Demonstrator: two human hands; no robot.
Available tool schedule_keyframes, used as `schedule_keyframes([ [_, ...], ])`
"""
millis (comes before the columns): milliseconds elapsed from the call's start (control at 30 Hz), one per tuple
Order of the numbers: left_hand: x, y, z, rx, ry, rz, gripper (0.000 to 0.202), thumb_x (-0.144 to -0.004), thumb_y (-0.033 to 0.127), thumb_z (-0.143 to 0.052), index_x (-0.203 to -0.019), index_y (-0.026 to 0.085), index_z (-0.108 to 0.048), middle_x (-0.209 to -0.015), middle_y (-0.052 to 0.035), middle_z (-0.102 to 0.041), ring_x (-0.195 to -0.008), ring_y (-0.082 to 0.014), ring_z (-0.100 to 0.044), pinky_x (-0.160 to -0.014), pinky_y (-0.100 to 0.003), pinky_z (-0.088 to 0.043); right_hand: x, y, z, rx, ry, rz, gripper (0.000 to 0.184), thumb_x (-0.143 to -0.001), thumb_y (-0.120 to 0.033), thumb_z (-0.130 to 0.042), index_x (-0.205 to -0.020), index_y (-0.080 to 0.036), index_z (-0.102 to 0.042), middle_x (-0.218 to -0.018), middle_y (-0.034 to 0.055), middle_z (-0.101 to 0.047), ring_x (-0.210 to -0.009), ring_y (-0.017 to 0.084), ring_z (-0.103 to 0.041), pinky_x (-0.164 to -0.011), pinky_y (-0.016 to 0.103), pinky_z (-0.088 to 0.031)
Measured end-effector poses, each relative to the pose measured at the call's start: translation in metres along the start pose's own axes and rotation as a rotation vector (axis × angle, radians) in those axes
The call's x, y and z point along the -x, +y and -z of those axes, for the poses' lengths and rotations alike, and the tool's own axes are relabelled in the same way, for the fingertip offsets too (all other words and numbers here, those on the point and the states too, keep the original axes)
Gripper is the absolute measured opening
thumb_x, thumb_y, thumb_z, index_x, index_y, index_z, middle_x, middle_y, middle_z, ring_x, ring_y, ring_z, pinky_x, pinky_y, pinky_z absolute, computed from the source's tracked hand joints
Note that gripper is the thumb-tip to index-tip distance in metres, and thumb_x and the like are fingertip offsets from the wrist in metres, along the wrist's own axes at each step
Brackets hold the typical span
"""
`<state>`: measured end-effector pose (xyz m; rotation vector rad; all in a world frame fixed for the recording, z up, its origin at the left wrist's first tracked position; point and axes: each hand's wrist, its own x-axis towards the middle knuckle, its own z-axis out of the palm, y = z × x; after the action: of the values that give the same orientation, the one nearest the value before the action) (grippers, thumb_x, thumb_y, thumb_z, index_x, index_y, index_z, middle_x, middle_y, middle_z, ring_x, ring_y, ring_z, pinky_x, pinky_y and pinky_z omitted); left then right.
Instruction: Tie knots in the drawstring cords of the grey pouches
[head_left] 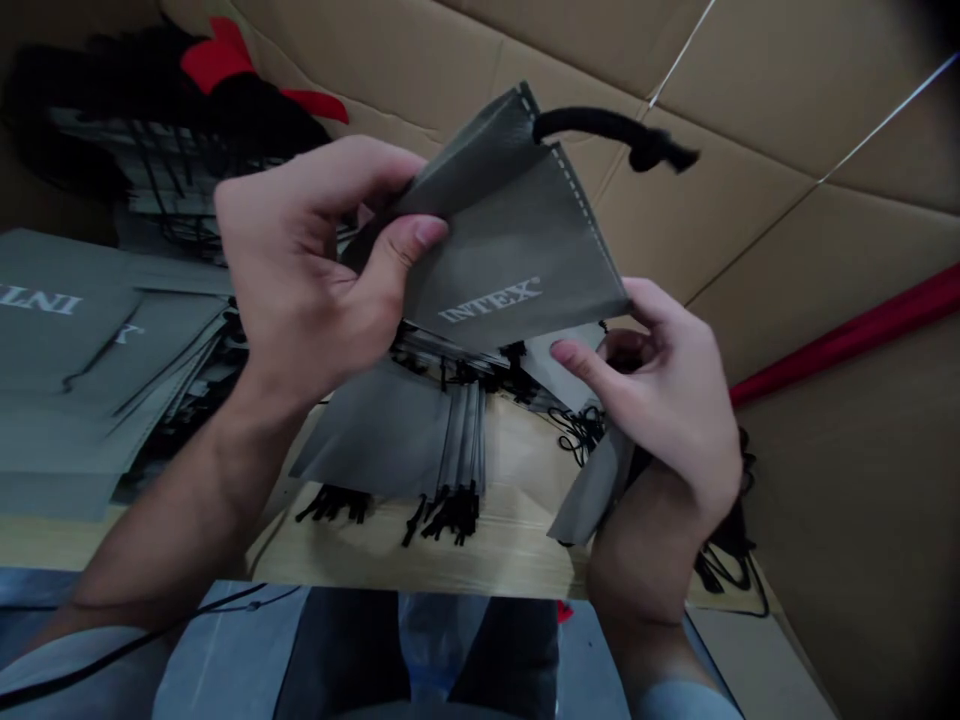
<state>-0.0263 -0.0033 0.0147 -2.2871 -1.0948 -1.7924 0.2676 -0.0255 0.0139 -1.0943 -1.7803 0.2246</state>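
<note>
A grey drawstring pouch (495, 250) printed "INTEX" is held up tilted above the table. My left hand (322, 250) grips its left side, thumb pressed on the front face and fingers behind. Close to the pouch's lower right corner, my right hand (667, 390) pinches the edge with its upper fingers, its thumb held apart below. A knotted black cord (622, 130) sticks out from the pouch's upper right end. Beneath, a stack of grey pouches (405, 425) lies on the table with black cord ends towards me.
More INTEX pouches (60, 370) are piled at the left. Black cords and a red item (217, 60) lie at the back left. Cardboard walls (750, 130) rise behind and at the right, with a red strip (847, 330). Another pouch (596, 485) lies under my right wrist on the wooden table (517, 540).
</note>
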Motion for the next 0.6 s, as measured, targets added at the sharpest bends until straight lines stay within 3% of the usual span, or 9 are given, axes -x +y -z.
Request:
schedule_keyframes([
  [100,0.002,0.005,0.000,0.016,0.071,0.017,0.017,-0.123,0.038,-0.070,-0.127,0.025,-0.080,-0.111,0.0100,-0.076,-0.103,-0.0055,-0.067,-0.095,-0.030,-0.059,-0.001,0.000,-0.003,-0.035,-0.028,0.004,0.023,-0.100,-0.041,-0.097,-0.107,-0.023,-0.084,-0.082,-0.0034,-0.065,-0.063,0.013,-0.053,-0.055,0.028,-0.041],
  [167,0.001,0.003,0.003,0.014,0.039,0.056,0.018,-0.121,0.046,-0.070,-0.126,0.034,-0.083,-0.113,0.0066,-0.081,-0.104,-0.0144,-0.076,-0.096,-0.039,-0.066,-0.001,-0.003,-0.002,-0.053,-0.001,0.040,0.025,-0.106,-0.035,-0.089,-0.088,-0.022,-0.077,-0.077,-0.0040,-0.059,-0.066,0.014,-0.052,-0.058,0.028,-0.041],
  [267,0.009,-0.008,0.014,-0.074,-0.072,0.196,0.027,-0.121,0.050,-0.062,-0.138,0.039,-0.080,-0.122,0.0048,-0.085,-0.107,-0.0200,-0.080,-0.096,-0.044,-0.068,-0.001,-0.006,0.005,-0.023,0.115,0.098,0.017,-0.106,-0.028,-0.084,-0.091,-0.023,-0.078,-0.080,-0.0023,-0.064,-0.069,0.016,-0.057,-0.061,0.029,-0.047],
  [367,0.045,-0.022,0.029,-0.275,-0.271,0.271,0.038,-0.120,0.056,-0.058,-0.136,0.031,-0.082,-0.110,0.0003,-0.085,-0.090,-0.0230,-0.076,-0.087,-0.044,-0.066,0.002,-0.003,0.017,0.044,0.213,0.090,0.006,-0.104,-0.022,-0.080,-0.098,-0.024,-0.081,-0.086,0.0009,-0.073,-0.074,0.019,-0.066,-0.065,0.032,-0.054],
  [433,0.085,-0.029,0.034,-0.291,-0.498,0.118,0.045,-0.122,0.056,-0.050,-0.126,0.025,-0.083,-0.121,-0.0068,-0.086,-0.108,-0.0296,-0.079,-0.099,-0.049,-0.067,0.002,0.000,0.023,0.070,0.273,0.079,0.005,-0.101,-0.019,-0.079,-0.099,-0.023,-0.082,-0.087,0.0015,-0.075,-0.074,0.019,-0.068,-0.065,0.031,-0.055],
  [500,0.130,-0.032,0.032,-0.246,-0.690,0.014,0.042,-0.121,0.052,-0.057,-0.136,0.022,-0.081,-0.145,-0.0140,-0.082,-0.142,-0.0367,-0.075,-0.118,-0.054,-0.065,0.003,0.003,0.026,0.065,0.312,0.087,0.004,-0.097,-0.020,-0.080,-0.099,-0.021,-0.083,-0.086,0.0017,-0.076,-0.074,0.018,-0.070,-0.064,0.029,-0.055],
  [533,0.151,-0.033,0.029,-0.245,-0.757,-0.016,0.045,-0.115,0.054,-0.068,-0.144,0.022,-0.080,-0.161,-0.0164,-0.076,-0.160,-0.0420,-0.065,-0.130,-0.060,-0.059,0.002,0.004,0.027,0.051,0.320,0.096,0.004,-0.097,-0.022,-0.081,-0.099,-0.020,-0.084,-0.085,0.0015,-0.076,-0.072,0.017,-0.069,-0.063,0.029,-0.054],
  [600,0.183,-0.036,0.019,-0.364,-0.913,-0.074,0.057,-0.112,0.050,-0.077,-0.162,0.024,-0.071,-0.188,-0.0170,-0.053,-0.184,-0.0492,-0.035,-0.149,-0.077,-0.031,0.002,0.003,0.026,0.025,0.309,0.101,0.008,-0.097,-0.027,-0.084,-0.099,-0.019,-0.085,-0.084,0.0017,-0.077,-0.070,0.016,-0.069,-0.063,0.028,-0.054],
])
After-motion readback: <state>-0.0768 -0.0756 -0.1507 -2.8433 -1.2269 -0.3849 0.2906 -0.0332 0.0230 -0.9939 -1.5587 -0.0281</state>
